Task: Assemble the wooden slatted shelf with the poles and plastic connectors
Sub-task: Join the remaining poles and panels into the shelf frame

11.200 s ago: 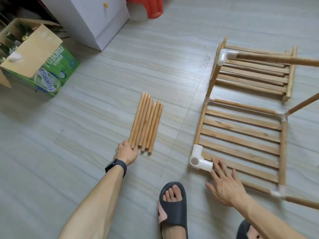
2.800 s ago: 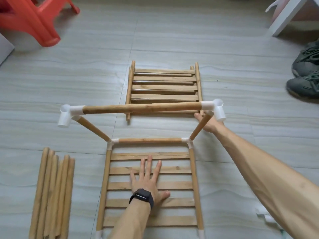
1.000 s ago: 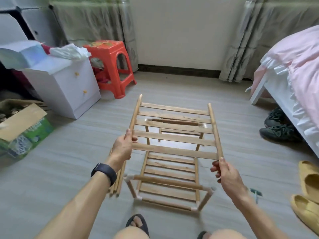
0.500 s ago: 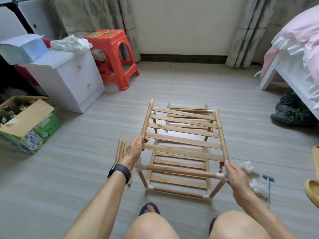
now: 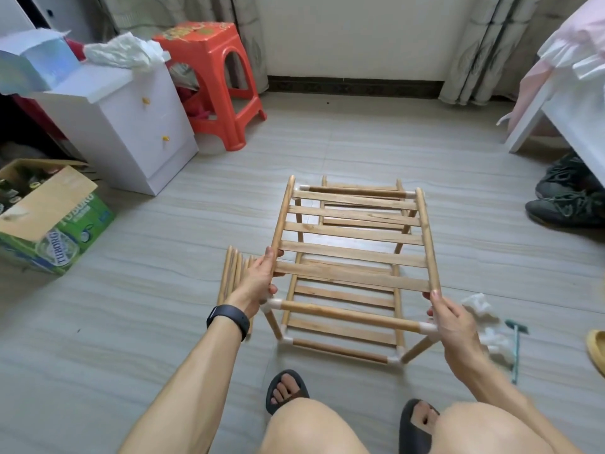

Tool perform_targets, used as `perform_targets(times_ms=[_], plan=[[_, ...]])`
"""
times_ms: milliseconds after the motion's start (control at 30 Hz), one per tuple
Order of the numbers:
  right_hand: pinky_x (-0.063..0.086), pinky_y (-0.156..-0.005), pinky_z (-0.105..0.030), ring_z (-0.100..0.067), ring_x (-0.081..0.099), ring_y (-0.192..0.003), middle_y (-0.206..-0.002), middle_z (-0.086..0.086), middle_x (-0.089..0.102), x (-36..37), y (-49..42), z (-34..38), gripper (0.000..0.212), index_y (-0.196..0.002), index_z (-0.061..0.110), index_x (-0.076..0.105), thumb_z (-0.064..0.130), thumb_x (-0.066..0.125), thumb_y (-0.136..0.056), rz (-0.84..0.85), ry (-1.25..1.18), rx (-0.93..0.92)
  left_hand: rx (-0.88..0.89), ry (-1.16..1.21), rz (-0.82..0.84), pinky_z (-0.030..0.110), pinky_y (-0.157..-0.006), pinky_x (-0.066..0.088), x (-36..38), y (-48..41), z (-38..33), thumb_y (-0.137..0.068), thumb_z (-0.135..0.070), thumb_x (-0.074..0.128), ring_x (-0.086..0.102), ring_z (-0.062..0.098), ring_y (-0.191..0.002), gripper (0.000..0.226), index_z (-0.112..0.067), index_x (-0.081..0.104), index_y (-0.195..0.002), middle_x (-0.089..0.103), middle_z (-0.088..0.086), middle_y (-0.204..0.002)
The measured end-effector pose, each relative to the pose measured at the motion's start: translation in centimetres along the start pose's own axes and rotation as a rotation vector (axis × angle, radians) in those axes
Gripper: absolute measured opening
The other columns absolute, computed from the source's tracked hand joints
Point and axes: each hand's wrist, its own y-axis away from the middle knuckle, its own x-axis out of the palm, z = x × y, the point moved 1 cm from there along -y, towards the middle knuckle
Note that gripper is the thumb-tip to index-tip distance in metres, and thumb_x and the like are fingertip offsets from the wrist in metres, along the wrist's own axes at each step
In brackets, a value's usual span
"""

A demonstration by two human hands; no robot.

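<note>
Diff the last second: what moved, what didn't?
The slatted panel came down toward the frame, far end reaching the far connectors. Left hand and right hand keep gripping its side rails. Loose poles and floor panel stayed.

The slatted panel [image 5: 353, 253] lies over the pole frame [image 5: 347, 316]. Spare poles [image 5: 230, 273] lie on the floor [image 5: 131, 306] left of it; shoes [image 5: 566, 204] to the right.
</note>
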Motion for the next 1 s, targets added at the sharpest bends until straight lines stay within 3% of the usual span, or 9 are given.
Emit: perform_targets(times_ms=[100,167,233,300,533,700,867,1000], plan=[[0.041,-0.076,-0.031,-0.022,0.056,-0.096,-0.089,-0.002,0.054,0.5,0.4,-0.6,0.044,-0.126,0.013,0.067,0.045,0.049,-0.101,-0.020,0.007,-0.036,0.020,-0.079,-0.037,0.019,-0.047,0.033,-0.2,-0.5,0.1,-0.090,-0.073,0.037,0.038,0.005,-0.045,0.058,-0.032,0.062,-0.123,0.069,0.005,-0.108],[0.043,-0.072,-0.029,-0.015,0.053,-0.086,-0.087,-0.001,0.054,0.6,0.6,-0.6,0.043,-0.127,0.013,0.066,0.044,0.049,-0.102,-0.028,0.011,-0.050,0.039,-0.103,-0.050,0.020,-0.045,0.035,-0.2,-0.8,0.0,-0.091,-0.073,0.035,0.041,0.006,-0.042,0.058,-0.031,0.062,-0.120,0.071,0.001,-0.088],[0.044,-0.071,-0.029,-0.015,0.052,-0.083,-0.086,-0.002,0.054,0.5,0.7,-0.5,0.042,-0.126,0.014,0.066,0.043,0.048,-0.102,-0.028,0.015,-0.062,0.066,-0.127,-0.075,0.021,-0.040,0.036,0.1,-0.9,-0.2,-0.093,-0.071,0.034,0.043,0.009,-0.041,0.059,-0.026,0.064,-0.115,0.059,-0.003,-0.061],[0.044,-0.071,-0.030,-0.016,0.052,-0.082,-0.085,-0.003,0.054,0.5,0.7,-0.5,0.039,-0.124,0.016,0.066,0.043,0.048,-0.102,-0.025,0.002,-0.072,0.089,-0.165,-0.114,0.022,-0.039,0.037,0.4,-1.1,-0.2,-0.097,-0.066,0.034,0.043,0.009,-0.041,0.056,-0.022,0.065,-0.111,0.047,-0.004,-0.052],[0.044,-0.073,-0.034,-0.020,0.052,-0.079,-0.080,-0.003,0.055,1.0,-0.1,-0.6,0.032,-0.100,0.016,0.072,0.036,0.048,-0.104,-0.026,-0.013,-0.019,0.015,-0.244,-0.073,0.026,-0.047,0.041,0.3,-1.8,0.2,-0.104,-0.057,0.033,0.047,0.011,-0.046,0.049,-0.015,0.058,-0.112,0.050,-0.001,-0.061],[0.042,-0.071,-0.041,-0.023,0.054,-0.074,-0.072,-0.005,0.059,1.4,0.3,-0.7,0.041,-0.078,0.010,0.063,0.029,0.040,-0.105,-0.095,0.138,-0.042,0.047,-0.264,-0.182,0.031,-0.054,0.043,0.5,-0.4,1.4,-0.102,-0.061,0.035,0.049,0.016,-0.052,0.054,-0.013,0.060,-0.092,0.049,0.000,-0.056],[0.040,-0.063,-0.038,-0.019,0.052,-0.067,-0.068,-0.004,0.056,1.1,0.1,-0.2,0.042,-0.074,0.011,0.058,0.031,0.037,-0.105,-0.094,0.221,-0.101,0.051,-0.258,-0.208,0.031,-0.060,0.045,0.5,1.6,2.5,-0.104,-0.055,0.035,0.054,0.017,-0.058,0.053,-0.012,0.060,-0.084,0.056,0.001,-0.059],[0.042,-0.069,-0.040,-0.020,0.054,-0.070,-0.070,-0.004,0.059,0.5,-0.5,-0.1,0.040,-0.076,0.011,0.060,0.028,0.039,-0.105,-0.037,0.211,-0.063,0.080,-0.244,-0.224,0.039,-0.072,0.049,0.9,2.9,3.4,-0.106,-0.049,0.035,0.057,0.021,-0.066,0.050,-0.010,0.062,-0.090,0.060,0.005,-0.066]])
